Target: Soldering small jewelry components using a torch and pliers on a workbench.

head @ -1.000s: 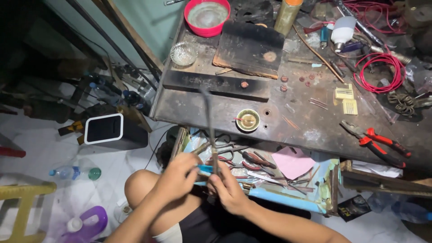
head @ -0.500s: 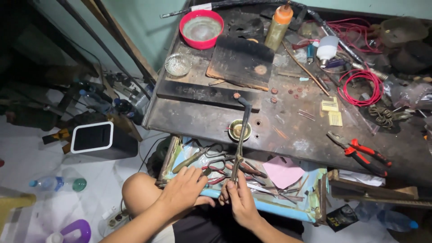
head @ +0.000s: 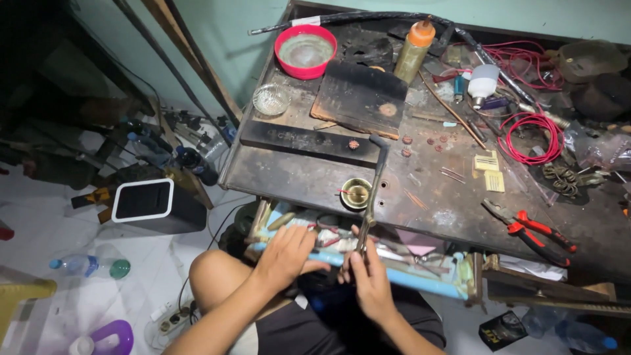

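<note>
My right hand [head: 369,276] is closed around the lower end of a long, thin dark metal tool [head: 373,190]. The tool stands nearly upright in front of the workbench, and its bent top reaches over the dark benchtop [head: 289,177]. My left hand [head: 286,253] lies just left of it, fingers curled over the blue front edge of an open drawer [head: 420,283] full of small hand tools. Both hands sit above my lap, and my bare knee [head: 213,269] is below the left hand. A small brass bowl [head: 357,192] stands on the bench right beside the tool's shaft.
On the bench are a red bowl [head: 305,51], a glass dish [head: 271,98], a dark board [head: 360,98], a black bar [head: 309,141], an orange-capped bottle [head: 414,49], a red wire coil [head: 536,138] and red-handled pliers [head: 532,230]. A white-rimmed black box [head: 151,204] and a plastic bottle [head: 85,265] are on the floor at left.
The tool has shifted to the right and stands more upright. My left hand has come off its base onto the drawer's blue edge. The view has tilted up the bench.
</note>
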